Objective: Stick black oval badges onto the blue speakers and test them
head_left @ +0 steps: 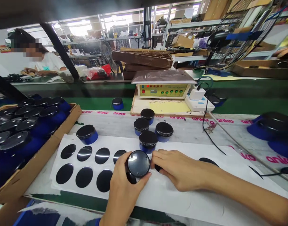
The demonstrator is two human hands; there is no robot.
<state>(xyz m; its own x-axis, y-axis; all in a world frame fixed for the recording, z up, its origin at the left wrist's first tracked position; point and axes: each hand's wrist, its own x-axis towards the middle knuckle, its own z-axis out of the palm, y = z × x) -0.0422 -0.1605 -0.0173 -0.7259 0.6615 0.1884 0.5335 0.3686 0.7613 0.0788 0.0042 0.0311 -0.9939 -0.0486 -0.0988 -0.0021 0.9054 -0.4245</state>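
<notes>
My left hand is closed around a round black-faced canister, tilted so its face with small holes shows. Close by its right side, my right hand has its fingers pinched together; a dark edge shows beneath them, and I cannot tell whether it is held or lies on the sheet. Under both hands spreads a white backing sheet with rows of black round stickers. Just beyond the hands stand several blue canisters with glossy black tops. Another such canister sits on the sheet's far left.
At left, a cardboard box is packed with blue canisters. A control unit with buttons stands behind, beside a white power adapter. A black cable crosses the right side, near blurred canisters. A person works far left.
</notes>
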